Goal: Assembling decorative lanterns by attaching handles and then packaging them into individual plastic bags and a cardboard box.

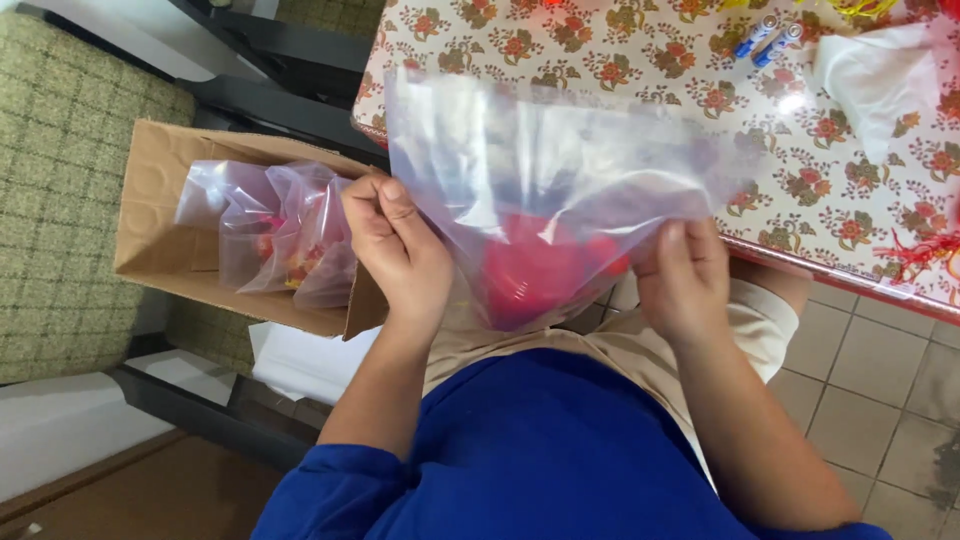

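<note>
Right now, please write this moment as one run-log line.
left hand: grips bag edge | right hand: grips bag edge | bag: clear, red thing inside | box: filled bags

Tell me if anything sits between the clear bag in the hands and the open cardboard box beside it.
Nothing visible does. The clear bag with red pieces inside is held by the left hand and right hand; the cardboard box lies just beyond the left hand, open, with other filled bags already in it.

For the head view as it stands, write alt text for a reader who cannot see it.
Two hands, left hand and right hand, hold up a clear plastic bag with red items inside, over the person's lap. A cardboard box of filled bags sits left, a floral table ahead.
</note>
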